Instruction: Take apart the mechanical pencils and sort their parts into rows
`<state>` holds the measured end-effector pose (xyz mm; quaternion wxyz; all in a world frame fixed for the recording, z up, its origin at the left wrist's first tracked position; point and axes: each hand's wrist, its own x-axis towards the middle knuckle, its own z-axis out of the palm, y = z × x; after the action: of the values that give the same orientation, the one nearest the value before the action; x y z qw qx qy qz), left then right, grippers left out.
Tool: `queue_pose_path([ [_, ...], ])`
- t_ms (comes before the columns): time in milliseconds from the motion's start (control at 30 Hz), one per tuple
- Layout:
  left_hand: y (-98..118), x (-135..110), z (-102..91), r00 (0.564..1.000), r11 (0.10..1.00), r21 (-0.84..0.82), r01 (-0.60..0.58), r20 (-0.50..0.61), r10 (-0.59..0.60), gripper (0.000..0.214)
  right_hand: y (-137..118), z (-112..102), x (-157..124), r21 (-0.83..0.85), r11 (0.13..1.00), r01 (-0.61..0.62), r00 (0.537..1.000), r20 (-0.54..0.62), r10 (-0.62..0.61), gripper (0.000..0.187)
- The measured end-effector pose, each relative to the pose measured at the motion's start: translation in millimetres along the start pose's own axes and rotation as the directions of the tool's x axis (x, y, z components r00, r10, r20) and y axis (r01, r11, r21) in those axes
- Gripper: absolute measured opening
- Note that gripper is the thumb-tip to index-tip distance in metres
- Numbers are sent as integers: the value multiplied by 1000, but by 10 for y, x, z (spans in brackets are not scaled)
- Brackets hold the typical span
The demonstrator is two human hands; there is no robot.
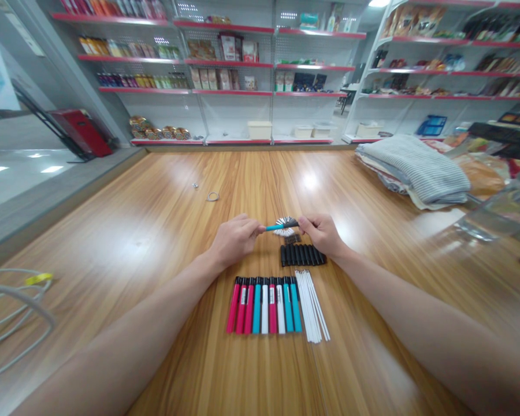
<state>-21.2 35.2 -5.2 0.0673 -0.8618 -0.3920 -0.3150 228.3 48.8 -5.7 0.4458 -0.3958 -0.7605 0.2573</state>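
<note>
My left hand [238,238] is closed on the blue barrel end of a pen [275,227]. At the pen's other, black end, the fingers of my right hand [321,232] pinch it, so it spans level between both hands above the table. Beneath it lie a fan of small silvery and white pieces [282,232] and a small dark cluster [293,238]. Closer to me is a row of black tubes [302,255], beside my right hand. Below that, pink, blue and white pen barrels [264,306] with black ends lie side by side, next to a bundle of white refills [312,306].
Folded striped cloth [416,167] lies at the back right, near a clear container [498,211]. A pale cable [21,306] with a yellow tag loops at the left edge. A small ring [212,196] rests farther back on the wooden table [156,323]. Stocked shelves stand behind.
</note>
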Motion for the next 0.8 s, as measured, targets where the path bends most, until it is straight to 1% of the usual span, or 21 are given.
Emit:
queue_pose_path([
  [133,-14,-6,0,999,997,-58,49,0,-49,23,8,-12,5,-46,999,20,1000,-21,-21,41],
  [267,-32,-11,2,999,994,-110,25,-43,-30,24,9,-22,3,-60,998,20,999,-43,-23,38],
  [333,-40,-15,6,997,990,-128,57,-52,-64,25,4,-20,6,-73,997,18,999,-49,-22,37],
  [367,-45,-17,6,993,986,-140,93,-54,-101,27,3,-18,9,-83,996,11,998,-58,-16,37],
  [433,-59,-18,4,978,968,-170,186,-59,-198,29,5,-12,17,-106,994,-20,996,-94,11,35],
  [500,-79,-16,1,954,940,-208,270,-73,-290,31,21,-7,30,-128,990,-57,989,-145,38,32],
  [567,-102,-14,2,930,914,-241,326,-93,-356,34,50,-4,43,-157,983,-90,980,-192,59,29],
  [667,-128,-13,8,913,895,-267,356,-102,-394,35,100,-1,63,-234,960,-157,968,-231,102,25],
  [800,-132,-9,9,913,892,-276,358,-96,-397,35,130,2,75,-338,904,-262,951,-251,182,21],
])
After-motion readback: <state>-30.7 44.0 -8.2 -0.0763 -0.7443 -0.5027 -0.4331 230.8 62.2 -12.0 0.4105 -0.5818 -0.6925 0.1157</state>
